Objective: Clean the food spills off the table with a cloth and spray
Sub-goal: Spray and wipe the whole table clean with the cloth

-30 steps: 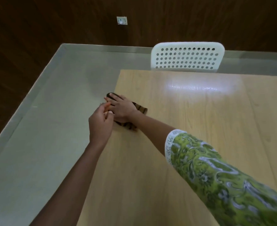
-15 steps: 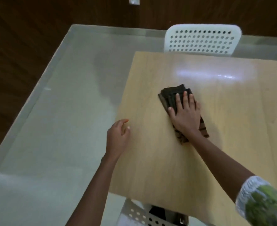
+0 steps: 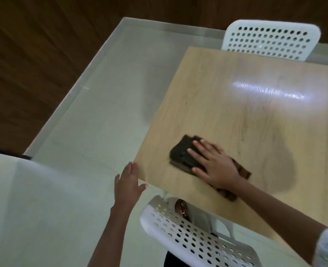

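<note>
Cloth (image 3: 182, 155), dark and folded, lies flat on the pale wood counter (image 3: 236, 112) near its left corner. Pale green floor, dark wood-panelled wall behind. Glare streak on the counter's far side, dull smear to the right of the cloth. Right hand (image 3: 215, 166) spread flat, palm down, pressing the cloth; patterned sleeve at frame edge. Left hand (image 3: 129, 182) hangs at the counter's corner, fingers straight, holding nothing. White perforated chair (image 3: 269, 40) at the far edge; another (image 3: 194, 239) tucked under the near edge.
</note>
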